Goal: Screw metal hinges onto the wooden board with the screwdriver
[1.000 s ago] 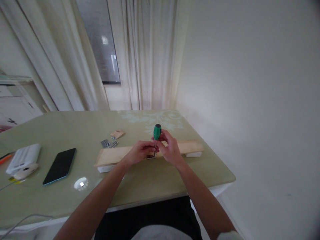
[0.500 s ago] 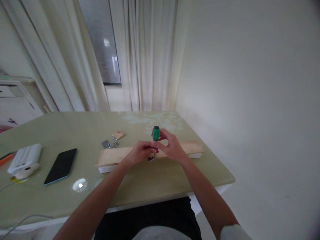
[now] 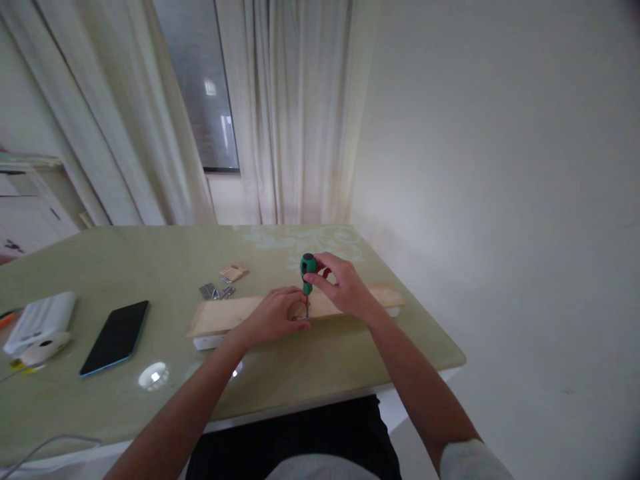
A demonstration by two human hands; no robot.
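Note:
A long pale wooden board [image 3: 230, 313] lies across the green table [image 3: 150, 267], resting on white blocks. My right hand [image 3: 343, 288] is closed around a green-handled screwdriver [image 3: 307, 268] held upright, its tip down at the board's near edge. My left hand [image 3: 273, 317] rests on the board with fingers pinched at the screwdriver's tip, on a small metal piece that I cannot make out clearly.
Several small metal brackets [image 3: 216, 291] and a small wooden piece [image 3: 233, 272] lie behind the board. A black phone [image 3: 116, 337], a white box [image 3: 41, 319], a white mouse-like device [image 3: 40, 349] and a round white disc [image 3: 153, 376] sit to the left. A wall is on the right.
My right hand has shifted up onto the green handle, and the screwdriver now stands straighter. My left hand has settled lower on the board at the tip.

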